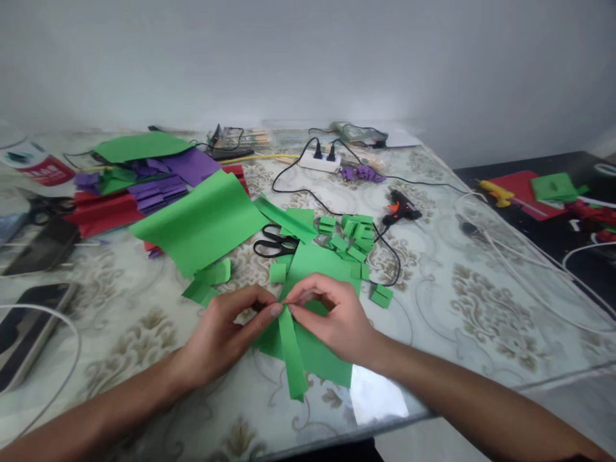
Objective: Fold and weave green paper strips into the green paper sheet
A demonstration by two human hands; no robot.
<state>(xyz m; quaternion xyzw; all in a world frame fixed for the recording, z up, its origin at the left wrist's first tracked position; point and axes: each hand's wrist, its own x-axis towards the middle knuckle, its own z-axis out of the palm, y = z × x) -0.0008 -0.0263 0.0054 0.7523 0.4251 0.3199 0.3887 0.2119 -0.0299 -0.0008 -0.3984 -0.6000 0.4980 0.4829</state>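
Note:
A narrow green paper strip (292, 359) hangs toward me from the fingertips of both hands. My left hand (226, 330) pinches its upper end from the left, and my right hand (332, 314) pinches the same end from the right, thumbs almost touching. Beneath them lies a flat green paper sheet (332, 366). Several small folded green paper pieces (356, 234) are heaped just beyond the right hand. Black-handled scissors (274, 244) rest past the hands, their blades hidden under green paper. A large curled green sheet (206, 221) lies beyond the left hand.
A black glue gun (402, 208) is at right of the pile, its cord near a white power strip (320, 160). Purple and red papers (108, 212) are stacked back left. Phones (29, 333) lie at left. A black surface (510, 170) holds more paper at right.

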